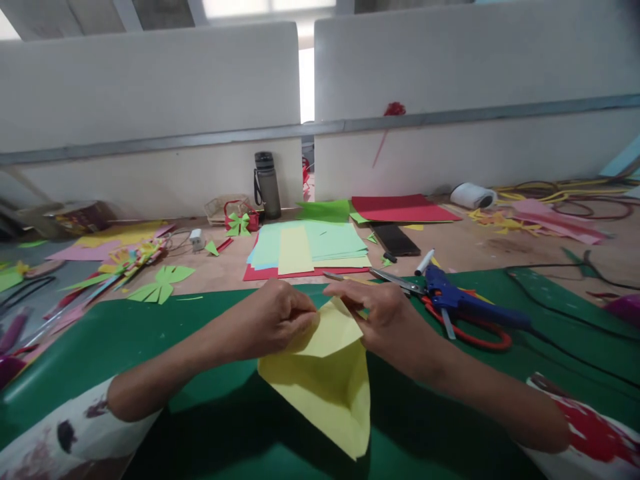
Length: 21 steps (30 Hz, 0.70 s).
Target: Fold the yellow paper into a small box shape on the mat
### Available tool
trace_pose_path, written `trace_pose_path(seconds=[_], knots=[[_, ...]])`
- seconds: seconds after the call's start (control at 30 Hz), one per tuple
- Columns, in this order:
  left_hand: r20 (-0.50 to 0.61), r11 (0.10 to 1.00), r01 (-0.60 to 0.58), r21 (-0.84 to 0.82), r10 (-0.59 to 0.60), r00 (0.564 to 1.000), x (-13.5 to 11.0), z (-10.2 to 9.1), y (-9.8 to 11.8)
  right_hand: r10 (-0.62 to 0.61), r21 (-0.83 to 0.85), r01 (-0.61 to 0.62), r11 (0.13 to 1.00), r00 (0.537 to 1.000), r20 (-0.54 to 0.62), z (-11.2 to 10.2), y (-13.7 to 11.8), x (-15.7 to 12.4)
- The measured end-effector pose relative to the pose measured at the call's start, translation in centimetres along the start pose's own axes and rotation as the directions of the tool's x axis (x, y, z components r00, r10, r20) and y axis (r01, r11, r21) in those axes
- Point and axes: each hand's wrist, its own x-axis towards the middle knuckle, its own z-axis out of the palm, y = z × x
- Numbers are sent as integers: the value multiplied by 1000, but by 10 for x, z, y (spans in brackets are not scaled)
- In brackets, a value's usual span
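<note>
Between my hands is a folded piece of yellow paper, shaped like an open pouch, with its pointed lower end hanging over the green mat. My left hand is closed, pinching the paper's upper left edge. On the upper right edge, my right hand grips with bent fingers; part of its grip is hidden behind the paper. Just beyond my right hand lie scissors with red handles and a blue glue gun, which rests across them.
Behind my hands is a stack of coloured paper, with a phone to its right. A grey bottle stands near the white partition. Green paper leaves lie left, and the glue gun's black cable runs right.
</note>
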Motion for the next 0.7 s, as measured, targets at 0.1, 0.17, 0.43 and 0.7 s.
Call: trace_pose_path(seconds=[0.1,0.17,0.43,0.7], knots=[[-13,999,2,-36,-3,1000,-1,5,0,120,275,-119,954,993,15,5,0,-3],[-43,999,7,-43,-9,999,-1,8,1,198,404,-183,896,980,4,7,2,-3],[-143,994,-31,-101,16,990,1,20,-2,75,330,-60,942,997,-32,4,8,-9],[-275,987,-161,-5,154,949,-2,35,-9,-184,41,189,981,978,-97,3,8,-16]])
